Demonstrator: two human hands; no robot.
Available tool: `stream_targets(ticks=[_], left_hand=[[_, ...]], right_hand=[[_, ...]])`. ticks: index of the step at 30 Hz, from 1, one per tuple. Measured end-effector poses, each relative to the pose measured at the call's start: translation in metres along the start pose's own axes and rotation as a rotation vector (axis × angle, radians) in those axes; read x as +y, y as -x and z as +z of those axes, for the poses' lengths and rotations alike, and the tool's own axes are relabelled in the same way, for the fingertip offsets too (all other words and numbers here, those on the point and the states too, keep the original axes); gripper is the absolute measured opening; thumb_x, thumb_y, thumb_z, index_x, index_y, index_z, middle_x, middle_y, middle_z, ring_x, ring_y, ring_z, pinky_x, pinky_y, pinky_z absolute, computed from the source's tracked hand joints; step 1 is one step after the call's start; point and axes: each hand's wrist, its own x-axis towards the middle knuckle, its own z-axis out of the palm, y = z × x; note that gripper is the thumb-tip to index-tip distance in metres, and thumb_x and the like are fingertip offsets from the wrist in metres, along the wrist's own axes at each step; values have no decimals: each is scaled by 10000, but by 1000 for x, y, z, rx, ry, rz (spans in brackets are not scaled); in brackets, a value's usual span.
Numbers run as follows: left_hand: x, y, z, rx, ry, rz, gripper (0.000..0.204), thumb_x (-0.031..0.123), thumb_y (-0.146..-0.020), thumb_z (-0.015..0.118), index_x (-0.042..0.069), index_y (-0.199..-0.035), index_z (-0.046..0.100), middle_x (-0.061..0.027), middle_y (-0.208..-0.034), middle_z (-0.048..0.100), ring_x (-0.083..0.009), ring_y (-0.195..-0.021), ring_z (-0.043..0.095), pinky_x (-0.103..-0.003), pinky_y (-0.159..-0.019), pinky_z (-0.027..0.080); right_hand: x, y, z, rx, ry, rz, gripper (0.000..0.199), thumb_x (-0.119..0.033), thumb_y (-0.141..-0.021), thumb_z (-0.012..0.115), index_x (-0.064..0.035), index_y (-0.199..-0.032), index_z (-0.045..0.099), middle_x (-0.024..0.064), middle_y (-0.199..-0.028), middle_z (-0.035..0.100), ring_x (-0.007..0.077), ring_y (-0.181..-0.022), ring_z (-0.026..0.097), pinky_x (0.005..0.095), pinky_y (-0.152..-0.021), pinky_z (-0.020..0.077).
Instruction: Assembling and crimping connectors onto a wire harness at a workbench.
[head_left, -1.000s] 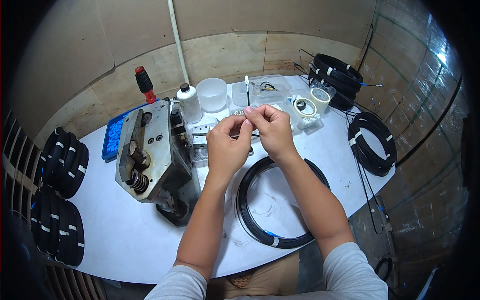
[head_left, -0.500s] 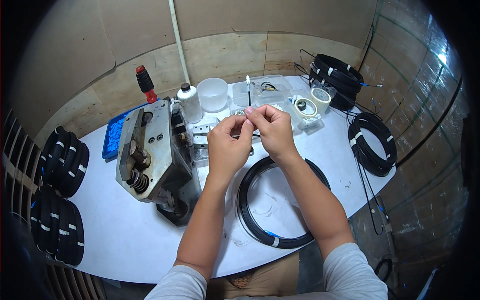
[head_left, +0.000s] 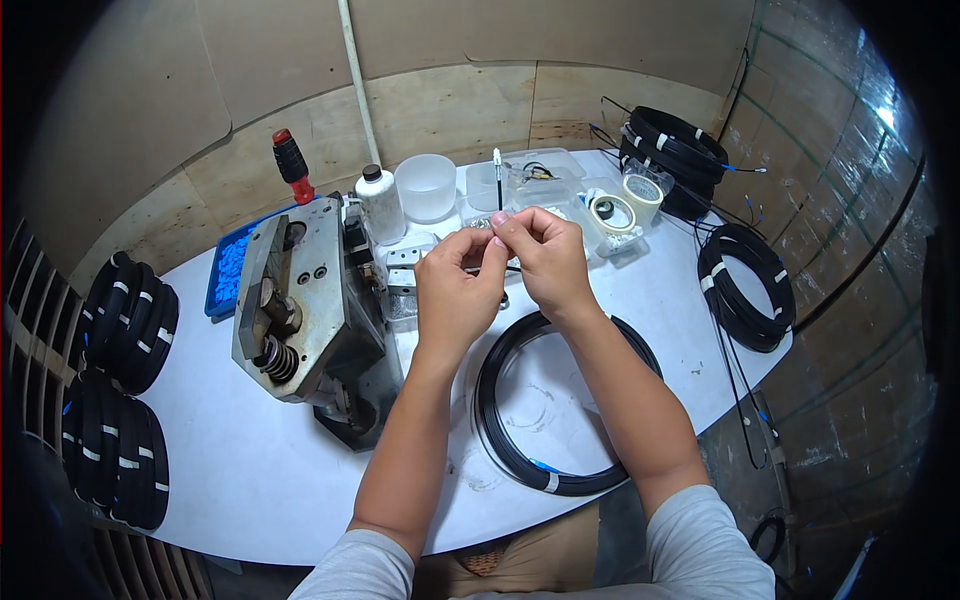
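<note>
My left hand (head_left: 458, 268) and my right hand (head_left: 544, 255) meet above the middle of the table, thumbs and fingertips pinched together. Between them a thin black cable (head_left: 499, 195) points upward, with a white connector (head_left: 497, 158) at its tip. Both hands are closed on this cable; a short dark stretch of it shows between the palms. Below my right forearm lies a coil of black cable (head_left: 487, 400), bound with white tape and showing a bit of blue. The grey metal press (head_left: 330, 265) stands left of my left hand.
A blue tray (head_left: 213, 300) of small blue parts sits behind the press, beside a red-black screwdriver handle (head_left: 292, 168). At the back stand a white bottle (head_left: 379, 205), a frosted tub (head_left: 425, 188) and tape rolls (head_left: 612, 214). Cable coils lie right (head_left: 745, 290) and left (head_left: 125, 325).
</note>
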Motion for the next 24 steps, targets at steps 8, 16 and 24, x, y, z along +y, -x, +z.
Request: stream_targets(ticks=[8, 16, 24], left_hand=[[-2, 0, 0, 7, 1, 22, 171, 119, -881, 654, -32, -930, 716, -133, -810, 727, -173, -705, 710, -286, -655, 549], [9, 5, 7, 132, -98, 315, 128, 10, -821, 693, -21, -941, 725, -107, -771, 677, -183, -672, 700, -287, -617, 569], [6, 4, 7, 157, -107, 389, 155, -15, -769, 728, -14, -925, 730, -114, -793, 688, -190, -678, 704, -283, -624, 578]], right_hand=[[-1, 2, 2, 6, 51, -17, 240, -186, -927, 693, 4, -785, 653, 28, -715, 661, 53, -631, 575, 230, -577, 492], [2, 6, 6, 162, 214, -340, 181, -138, -913, 668, 25, -837, 650, 73, -772, 666, 120, -700, 617, 281, -670, 503], [-2, 9, 8, 168, 314, -426, 205, -159, -948, 617, 29, -869, 643, 112, -814, 641, 191, -710, 623, 310, -670, 497]])
